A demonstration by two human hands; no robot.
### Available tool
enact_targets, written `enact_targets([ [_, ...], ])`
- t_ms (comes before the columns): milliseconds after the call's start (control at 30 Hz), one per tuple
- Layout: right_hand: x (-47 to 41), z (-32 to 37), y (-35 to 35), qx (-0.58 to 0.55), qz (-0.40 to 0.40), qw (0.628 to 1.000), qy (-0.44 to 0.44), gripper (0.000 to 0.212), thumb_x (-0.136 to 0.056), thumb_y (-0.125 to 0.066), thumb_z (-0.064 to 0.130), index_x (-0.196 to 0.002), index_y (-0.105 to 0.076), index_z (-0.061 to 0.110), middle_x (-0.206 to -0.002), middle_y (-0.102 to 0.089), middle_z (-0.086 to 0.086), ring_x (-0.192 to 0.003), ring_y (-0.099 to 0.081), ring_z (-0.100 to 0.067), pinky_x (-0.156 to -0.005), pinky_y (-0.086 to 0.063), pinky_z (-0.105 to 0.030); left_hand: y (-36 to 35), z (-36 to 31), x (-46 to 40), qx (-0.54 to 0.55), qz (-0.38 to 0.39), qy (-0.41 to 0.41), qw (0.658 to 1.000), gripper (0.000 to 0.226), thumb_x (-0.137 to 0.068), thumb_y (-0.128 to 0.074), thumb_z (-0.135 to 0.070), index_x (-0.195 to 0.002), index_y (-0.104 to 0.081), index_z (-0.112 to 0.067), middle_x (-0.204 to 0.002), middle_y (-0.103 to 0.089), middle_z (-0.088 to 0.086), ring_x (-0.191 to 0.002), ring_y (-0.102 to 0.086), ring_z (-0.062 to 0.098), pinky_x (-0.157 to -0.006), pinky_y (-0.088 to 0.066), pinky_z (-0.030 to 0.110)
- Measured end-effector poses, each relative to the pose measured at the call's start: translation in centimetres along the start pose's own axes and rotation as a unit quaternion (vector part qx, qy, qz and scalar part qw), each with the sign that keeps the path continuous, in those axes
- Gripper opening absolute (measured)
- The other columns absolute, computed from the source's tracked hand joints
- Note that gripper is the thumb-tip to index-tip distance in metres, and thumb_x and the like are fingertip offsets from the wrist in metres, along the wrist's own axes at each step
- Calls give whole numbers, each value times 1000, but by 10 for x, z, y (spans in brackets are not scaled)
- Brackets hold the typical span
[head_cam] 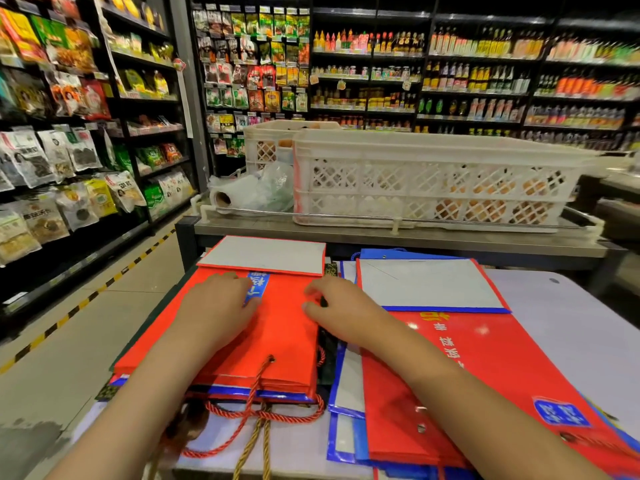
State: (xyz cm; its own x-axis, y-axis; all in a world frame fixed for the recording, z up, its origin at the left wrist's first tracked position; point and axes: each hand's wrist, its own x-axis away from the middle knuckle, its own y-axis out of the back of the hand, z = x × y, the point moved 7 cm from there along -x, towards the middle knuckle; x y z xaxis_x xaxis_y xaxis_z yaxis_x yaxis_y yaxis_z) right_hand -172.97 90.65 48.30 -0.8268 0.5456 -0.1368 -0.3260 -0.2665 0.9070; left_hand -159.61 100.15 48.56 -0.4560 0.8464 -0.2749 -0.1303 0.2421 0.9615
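Rope handles [256, 414] nearest. Left hand [221, 303] flat on red bag [277, 341]; right hand [334, 311] bent-fingered at its right edge, grip unclear. Second bag [450, 362] beside, crate [433, 178] behind.

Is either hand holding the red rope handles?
No, the red rope handles lie loose at the near edge of the top red bag, while the left hand and right hand are farther up on it.

A grocery shop: shelves [478, 64] of bottled sauces, hanging snack packets [252, 64], egg crates [433, 178].
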Motion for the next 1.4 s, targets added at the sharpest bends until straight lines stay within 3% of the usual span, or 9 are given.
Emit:
enact_targets([
  [167, 54, -35, 40, 34, 13, 999, 12, 32, -95, -52, 30, -123, -60, 16, -125, -61, -3, -115, -54, -20, -98, -39, -32, 20, -77, 21, 224, -31, -98, 969, 61, -83, -38, -56, -130, -56, -20, -132, -58, -2, -122, -51, 14, -100, -36, 25],
  [300, 109, -78, 61, 69, 25, 997, -14, 39, -93, -55, 36, -130, -53, 22, -130, -55, 6, -119, -49, -10, -99, -32, -19, 6, -140, 54, 324, 43, -186, 927, 74, -74, -35, -71, -133, -52, -30, -133, -53, -14, -122, -45, -1, -105, -32, 17],
  [467, 173, -118, 74, 113, 47, 991, -56, 53, -87, -56, 52, -135, -41, 34, -127, -35, 25, -114, -30, 9, -90, -14, 8, -25, -180, 80, 265, 130, -218, 930, 73, -84, -49, -68, -147, -30, -36, -154, -18, -22, -139, -13, -8, -107, -5, 6],
  [633, 182, -138, 62, 48, 37, 995, -83, 99, -53, -27, 97, -136, -39, 45, -143, -27, 28, -125, -23, 13, -102, -13, -5, -37, -183, 71, 259, 136, -209, 933, 83, -74, -29, -79, -147, -28, -39, -157, -13, -21, -141, -7, -7, -111, 8, 16],
  [767, 165, -148, 58, 22, 20, 995, -97, 61, -82, -53, 62, -138, -38, 44, -153, -24, 19, -141, -18, 0, -116, -15, -24, -43, -183, 56, 280, 149, -185, 930, 58, -95, -44, -51, -148, -27, -33, -158, -10, -16, -144, -2, -1, -114, 8, 24],
  [1033, 146, -153, 61, 28, -25, 994, -102, 50, -88, -54, 52, -135, -47, 36, -147, -36, 16, -135, -31, -5, -114, -24, -28, -50, -180, 34, 314, 138, -158, 926, 51, -99, -43, -39, -148, -30, -29, -159, -15, -12, -146, -2, 2, -117, 11, 31],
  [1167, 165, -154, 88, -3, -128, 986, -111, 25, -89, -54, 43, -111, -61, 33, -112, -58, 18, -105, -53, 0, -91, -45, -25, -50, -179, 34, 301, 113, -162, 933, 51, -100, -40, -43, -148, -30, -31, -158, -16, -13, -146, -4, 2, -113, 13, 26],
  [1300, 195, -162, 101, 37, -56, 983, -169, 49, -62, -46, 75, -90, -57, 36, -95, -54, 19, -92, -52, 0, -76, -44, -22, -47, -179, 35, 291, 86, -157, 940, 72, -83, -25, -67, -145, -36, -32, -155, -25, -13, -145, -11, 4, -112, 13, 26],
  [1400, 206, -162, 96, 62, -36, 981, -179, 30, -74, -62, 59, -80, -54, 31, -91, -52, 17, -89, -49, 3, -70, -41, -19, -46, -181, 35, 268, 75, -155, 948, 83, -73, -17, -70, -144, -37, -32, -154, -28, -13, -145, -16, 5, -113, 11, 30],
])
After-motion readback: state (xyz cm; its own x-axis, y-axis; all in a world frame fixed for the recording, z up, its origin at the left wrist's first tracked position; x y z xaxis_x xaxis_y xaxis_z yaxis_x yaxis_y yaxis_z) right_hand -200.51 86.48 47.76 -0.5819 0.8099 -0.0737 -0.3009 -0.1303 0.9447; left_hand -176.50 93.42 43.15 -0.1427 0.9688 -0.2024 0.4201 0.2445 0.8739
